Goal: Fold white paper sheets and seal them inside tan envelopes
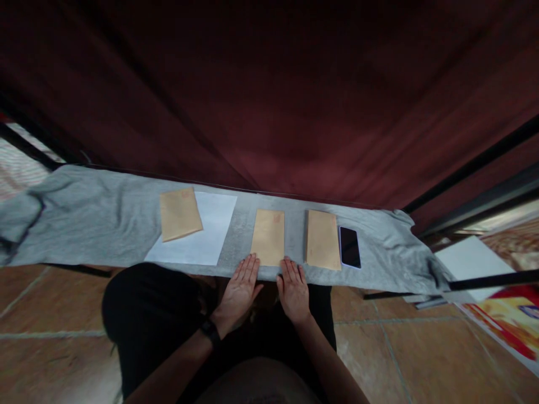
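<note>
Three tan envelopes lie on a narrow table covered with grey cloth [84, 219]. The left envelope [180, 213] rests partly on a white sheet of paper [202, 235]. The middle envelope [268, 237] lies straight ahead, and the right envelope [322, 239] is beside a black phone [350, 247]. My left hand [240, 289] lies flat at the table's near edge, fingers stretched out, its tips close to the middle envelope's lower left corner. My right hand [293, 289] lies flat too, fingertips just below that envelope's lower right corner. Both hands hold nothing. A dark watch sits on my left wrist.
A dark red curtain [269, 101] hangs right behind the table. The floor is brown tile [421, 348]. At the right a white sheet [471, 261] and a colourful printed sheet [509, 320] lie low beside black bars. My dark-clad lap is below the table edge.
</note>
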`<move>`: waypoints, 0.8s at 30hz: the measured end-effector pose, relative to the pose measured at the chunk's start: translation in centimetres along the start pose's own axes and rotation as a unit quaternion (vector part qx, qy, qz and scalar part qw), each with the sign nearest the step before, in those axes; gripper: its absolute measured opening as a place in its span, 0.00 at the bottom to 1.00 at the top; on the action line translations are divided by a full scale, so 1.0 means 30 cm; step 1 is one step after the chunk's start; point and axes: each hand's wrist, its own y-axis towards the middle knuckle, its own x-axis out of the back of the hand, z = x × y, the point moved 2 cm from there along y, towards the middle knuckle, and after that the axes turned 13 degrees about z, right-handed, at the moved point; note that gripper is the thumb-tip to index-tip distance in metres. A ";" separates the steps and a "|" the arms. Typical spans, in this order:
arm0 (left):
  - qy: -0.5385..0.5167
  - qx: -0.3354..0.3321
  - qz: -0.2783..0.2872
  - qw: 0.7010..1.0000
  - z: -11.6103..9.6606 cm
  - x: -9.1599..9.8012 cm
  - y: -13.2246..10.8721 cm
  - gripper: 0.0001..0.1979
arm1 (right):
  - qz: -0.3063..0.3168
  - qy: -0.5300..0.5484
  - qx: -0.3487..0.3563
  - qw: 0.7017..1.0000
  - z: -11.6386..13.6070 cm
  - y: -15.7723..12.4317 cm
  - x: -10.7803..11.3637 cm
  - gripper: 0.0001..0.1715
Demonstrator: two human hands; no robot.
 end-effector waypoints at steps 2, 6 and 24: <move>0.007 0.001 -0.001 1.000 0.002 -0.003 -0.003 0.39 | -0.009 0.002 -0.003 1.000 0.002 -0.001 0.005 0.29; 0.029 0.004 -0.002 1.000 0.000 -0.024 -0.006 0.39 | -0.012 0.007 0.009 1.000 0.049 0.010 0.006 0.31; -0.043 -0.058 0.009 0.997 -0.019 0.035 0.153 0.30 | -0.007 0.037 0.044 0.998 0.062 -0.001 -0.061 0.35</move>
